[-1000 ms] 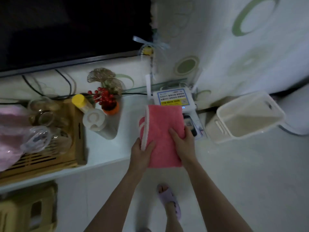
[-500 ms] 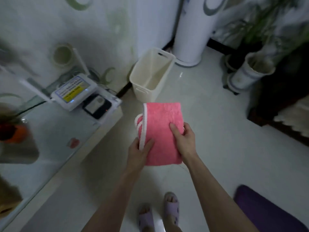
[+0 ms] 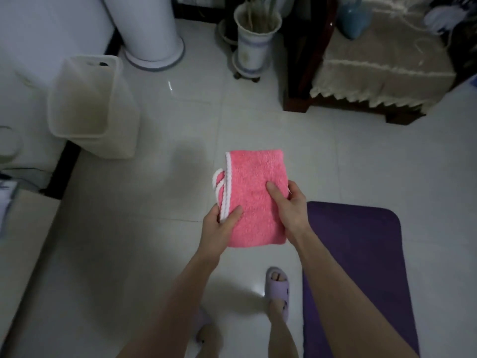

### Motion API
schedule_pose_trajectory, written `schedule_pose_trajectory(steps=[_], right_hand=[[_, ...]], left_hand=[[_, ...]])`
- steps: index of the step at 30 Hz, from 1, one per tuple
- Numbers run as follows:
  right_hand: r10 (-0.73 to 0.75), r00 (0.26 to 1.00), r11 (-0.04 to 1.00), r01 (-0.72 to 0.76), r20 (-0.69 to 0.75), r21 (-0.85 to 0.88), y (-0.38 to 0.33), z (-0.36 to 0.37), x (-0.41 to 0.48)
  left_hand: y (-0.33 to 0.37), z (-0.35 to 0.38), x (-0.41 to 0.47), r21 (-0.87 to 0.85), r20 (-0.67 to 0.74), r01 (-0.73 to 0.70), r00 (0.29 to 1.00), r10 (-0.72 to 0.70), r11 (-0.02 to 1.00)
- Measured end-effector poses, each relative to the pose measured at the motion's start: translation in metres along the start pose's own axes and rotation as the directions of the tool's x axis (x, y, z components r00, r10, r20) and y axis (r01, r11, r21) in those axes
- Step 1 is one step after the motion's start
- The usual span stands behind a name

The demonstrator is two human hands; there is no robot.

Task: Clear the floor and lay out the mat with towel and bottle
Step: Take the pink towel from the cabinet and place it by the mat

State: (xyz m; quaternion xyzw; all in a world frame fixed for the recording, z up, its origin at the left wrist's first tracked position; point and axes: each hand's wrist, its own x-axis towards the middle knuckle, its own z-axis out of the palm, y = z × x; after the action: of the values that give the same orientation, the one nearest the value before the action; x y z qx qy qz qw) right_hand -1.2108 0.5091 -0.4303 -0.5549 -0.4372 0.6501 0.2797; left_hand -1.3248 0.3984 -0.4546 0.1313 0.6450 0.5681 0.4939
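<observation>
A folded pink towel [image 3: 254,184] with white edging is held flat above the pale tiled floor, in the middle of the head view. My left hand [image 3: 219,227] grips its near left edge by the white trim. My right hand [image 3: 290,209] grips its right side, thumb on top. A purple mat [image 3: 361,254] lies unrolled on the floor at the lower right, just right of the towel. No bottle is in view.
A cream plastic bin [image 3: 85,109] stands at the left by the wall. A white cylindrical appliance [image 3: 152,29], a white plant pot [image 3: 254,40] and a dark wooden seat with a lace cover [image 3: 382,73] line the far side. A cabinet edge [image 3: 23,228] is at the left. My slippered foot [image 3: 277,285] stands beside the mat.
My view has swung right, away from the TV cabinet, toward the open floor. The mat has come much further into view. Both hands keep the same hold on the towel.
</observation>
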Motion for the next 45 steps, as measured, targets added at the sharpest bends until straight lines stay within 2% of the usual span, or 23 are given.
schedule_pose_trajectory(steps=[2,3,5,8,9,16,23,32,38,45], right_hand=[[0.002,1.000,1.000,-0.002,-0.018,0.008,0.004,-0.033,0.015],[0.019,0.999,1.000,-0.019,-0.030,0.019,0.011,-0.072,0.036],[0.041,0.998,0.999,-0.040,-0.037,0.019,0.016,-0.081,0.040],[0.093,0.994,0.995,-0.092,-0.052,0.027,0.025,-0.124,0.065],[0.116,0.991,0.993,-0.113,-0.063,0.039,0.035,-0.158,0.091],[0.213,0.974,0.972,-0.204,-0.081,0.114,0.111,-0.229,0.170],[0.289,0.953,0.947,-0.272,-0.089,0.169,0.227,-0.253,0.258],[0.291,0.952,0.945,-0.270,-0.096,0.187,0.405,-0.262,0.362],[0.300,0.951,0.944,-0.284,-0.081,0.166,0.477,-0.263,0.404],[0.301,0.949,0.946,-0.286,-0.093,0.151,0.513,-0.262,0.424]], left_hand=[[-0.010,0.030,0.008,0.026,0.019,0.027,0.999,-0.027,0.999],[-0.026,0.069,0.018,0.042,0.035,0.038,0.999,-0.039,0.998],[-0.030,0.076,0.022,0.048,0.038,0.034,0.999,-0.036,0.998],[-0.050,0.117,0.033,0.077,0.023,0.088,0.996,-0.090,0.993],[-0.068,0.151,0.051,0.089,0.035,0.107,0.993,-0.110,0.990],[-0.152,0.210,0.113,0.149,0.028,0.246,0.967,-0.253,0.958],[-0.268,0.220,0.199,0.171,0.010,0.346,0.936,-0.352,0.923],[-0.439,0.201,0.301,0.180,0.027,0.353,0.931,-0.363,0.918],[-0.516,0.188,0.346,0.173,0.021,0.345,0.935,-0.354,0.922],[-0.559,0.182,0.370,0.173,0.012,0.326,0.943,-0.333,0.930]])
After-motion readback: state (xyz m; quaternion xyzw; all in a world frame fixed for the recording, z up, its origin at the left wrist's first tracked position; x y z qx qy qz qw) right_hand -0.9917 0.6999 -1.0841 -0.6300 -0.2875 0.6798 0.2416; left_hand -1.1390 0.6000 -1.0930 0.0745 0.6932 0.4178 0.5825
